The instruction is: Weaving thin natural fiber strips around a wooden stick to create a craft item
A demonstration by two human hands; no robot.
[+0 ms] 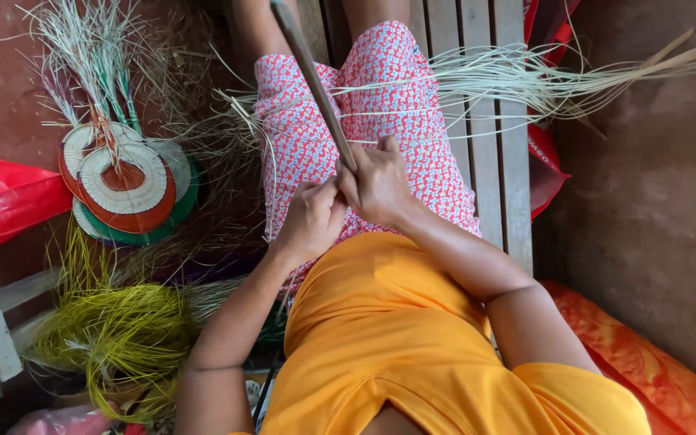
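Fingers (364, 165) of the right hand (379, 187) are closed around a long brown stick (314, 80), which slants up and away over the lap. Left hand (313, 219) sits touching it, fingers curled; what they pinch cannot be told. Beyond the fingers, a wooden bench (493, 137) carries pale straw strands (477, 80) across the floral skirt (396, 97). Left of them lie yellow-green fibres (122, 330), then stacked woven fans (126, 189).
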